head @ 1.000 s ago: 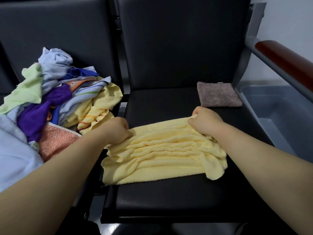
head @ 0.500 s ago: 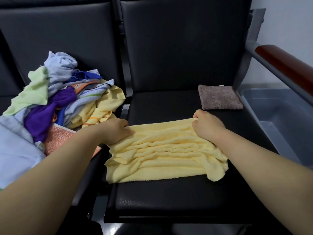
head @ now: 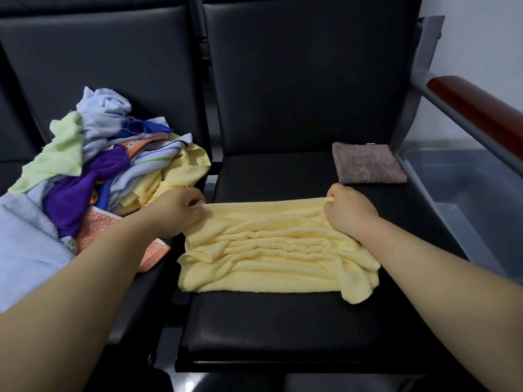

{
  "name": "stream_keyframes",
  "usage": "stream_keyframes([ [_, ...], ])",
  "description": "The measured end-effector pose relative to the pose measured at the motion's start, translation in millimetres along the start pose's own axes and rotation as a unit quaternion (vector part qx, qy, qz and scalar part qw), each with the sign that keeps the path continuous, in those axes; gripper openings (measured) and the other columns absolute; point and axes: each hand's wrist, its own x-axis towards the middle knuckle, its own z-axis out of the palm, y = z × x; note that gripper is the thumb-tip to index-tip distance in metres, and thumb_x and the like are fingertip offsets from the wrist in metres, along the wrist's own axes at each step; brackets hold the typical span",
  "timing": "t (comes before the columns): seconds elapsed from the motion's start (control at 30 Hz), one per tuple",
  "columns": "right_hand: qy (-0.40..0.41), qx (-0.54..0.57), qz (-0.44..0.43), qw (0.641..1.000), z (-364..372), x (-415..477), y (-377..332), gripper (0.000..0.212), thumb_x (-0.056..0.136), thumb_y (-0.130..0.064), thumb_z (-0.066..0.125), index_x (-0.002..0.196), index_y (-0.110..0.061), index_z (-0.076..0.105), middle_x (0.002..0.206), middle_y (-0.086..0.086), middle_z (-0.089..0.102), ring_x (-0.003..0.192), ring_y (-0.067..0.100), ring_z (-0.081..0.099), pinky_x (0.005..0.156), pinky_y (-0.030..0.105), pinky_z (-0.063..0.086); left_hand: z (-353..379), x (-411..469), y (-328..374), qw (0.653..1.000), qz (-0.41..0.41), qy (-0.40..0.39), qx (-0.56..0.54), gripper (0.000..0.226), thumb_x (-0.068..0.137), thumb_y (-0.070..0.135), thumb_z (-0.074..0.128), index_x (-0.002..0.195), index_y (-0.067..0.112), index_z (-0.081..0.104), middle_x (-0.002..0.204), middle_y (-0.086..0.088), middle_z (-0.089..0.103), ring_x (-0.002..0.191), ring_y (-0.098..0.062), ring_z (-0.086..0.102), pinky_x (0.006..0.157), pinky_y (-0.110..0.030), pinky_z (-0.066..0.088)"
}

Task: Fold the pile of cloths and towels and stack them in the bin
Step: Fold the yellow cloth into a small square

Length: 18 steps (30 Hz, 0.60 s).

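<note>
Two bare forearms reach in from the lower corners of the frame and meet over a black seat [head: 283, 329] at lower centre. A yellow towel [head: 271, 258] lies rumpled across the middle of this seat in long horizontal creases. Its near edge is flat on the cushion and its lower right corner droops in a loose fold.

The left hand [head: 181, 213], just left of centre, has its fingers curled and its thumb pressed against them, pinching the towel's far left corner. The right hand [head: 349, 213], right of centre, is curled into a loose fist, with the towel's far edge nipped between thumb and fingers at its top. Between the two hands that far edge runs straight and taut.

On the neighbouring seat, at middle left, sits the pile of cloths [head: 113, 171]: purple, pale blue, light green, striped, yellow and orange pieces heaped unfolded, some touching the left forearm.

Farther up and to the right, a folded brown cloth [head: 368, 162] lies flat at the back right corner of the seat, well apart from the towel. Beyond the seat's right side, at the right edge of the frame, stands the grey bin [head: 467, 199], below a reddish-brown armrest [head: 481, 114]. Black seat backs [head: 305, 80] fill the top.
</note>
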Motion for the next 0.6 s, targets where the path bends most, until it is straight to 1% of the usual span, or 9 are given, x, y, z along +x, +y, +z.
stream_keyframes([
  [0.13, 0.003, -0.001, -0.001, 1.0, 1, 1, 0, 0.02, 0.1, -0.019, 0.044, 0.117, -0.021, 0.055, 0.109, -0.003, 0.052, 0.094, 0.021, 0.056, 0.066, 0.036, 0.043, -3, 1, -9, 1.0, -0.013, -0.002, -0.015, 0.02, 0.095, 0.041, 0.068, 0.09, 0.021, 0.066, 0.087, 0.002, 0.066, 0.081, -0.015, 0.061, 0.064, -0.029, 0.044],
  [0.23, 0.007, 0.0, 0.003, 1.0, 2, 1, 1, 0.024, 0.101, -0.019, 0.044, 0.122, -0.019, 0.056, 0.11, -0.004, 0.051, 0.096, 0.021, 0.055, 0.07, 0.037, 0.044, -3, 4, -12, 1.0, -0.009, -0.006, 0.009, 0.018, 0.097, 0.041, 0.064, 0.093, 0.024, 0.066, 0.089, 0.005, 0.066, 0.082, -0.011, 0.06, 0.065, -0.028, 0.043],
  [0.33, 0.009, 0.005, 0.01, 1.0, 2, 1, 1, 0.027, 0.102, -0.017, 0.043, 0.125, -0.019, 0.058, 0.119, 0.0, 0.056, 0.099, 0.021, 0.054, 0.074, 0.037, 0.046, -4, 5, -18, 0.999, 0.001, -0.017, 0.038, 0.009, 0.1, 0.036, 0.06, 0.1, 0.028, 0.065, 0.092, 0.01, 0.062, 0.082, -0.006, 0.055, 0.065, -0.024, 0.04],
  [0.4, 0.014, 0.011, 0.011, 1.0, 3, 1, 2, 0.028, 0.103, -0.016, 0.043, 0.125, -0.019, 0.059, 0.124, 0.002, 0.057, 0.099, 0.02, 0.053, 0.075, 0.037, 0.046, -5, 5, -22, 0.998, -0.001, -0.023, 0.051, 0.009, 0.101, 0.034, 0.059, 0.1, 0.027, 0.065, 0.093, 0.008, 0.063, 0.084, -0.011, 0.057, 0.07, -0.028, 0.044],
  [0.47, 0.021, 0.013, 0.009, 1.0, 4, 1, 3, 0.027, 0.104, -0.015, 0.044, 0.124, -0.019, 0.061, 0.124, 0.003, 0.057, 0.096, 0.02, 0.053, 0.074, 0.036, 0.044, -7, 6, -25, 0.998, -0.013, -0.016, 0.062, 0.012, 0.101, 0.034, 0.059, 0.099, 0.026, 0.067, 0.094, 0.003, 0.066, 0.085, -0.016, 0.059, 0.074, -0.034, 0.048],
  [0.57, 0.034, 0.018, 0.009, 0.999, 4, -1, 4, 0.027, 0.105, -0.016, 0.044, 0.125, -0.018, 0.063, 0.124, 0.005, 0.057, 0.095, 0.02, 0.052, 0.075, 0.036, 0.045, -8, 8, -27, 0.992, -0.043, 0.002, 0.118, 0.017, 0.102, 0.037, 0.056, 0.098, 0.023, 0.066, 0.091, 0.002, 0.063, 0.083, -0.018, 0.058, 0.067, -0.034, 0.043],
  [0.6, 0.037, 0.026, 0.009, 0.999, 4, -2, 4, 0.027, 0.106, -0.017, 0.044, 0.124, -0.018, 0.063, 0.125, 0.006, 0.057, 0.096, 0.021, 0.052, 0.077, 0.037, 0.046, -7, 9, -27, 0.99, -0.053, 0.008, 0.131, 0.019, 0.102, 0.038, 0.054, 0.1, 0.022, 0.065, 0.092, 0.001, 0.063, 0.084, -0.019, 0.058, 0.068, -0.033, 0.042],
])
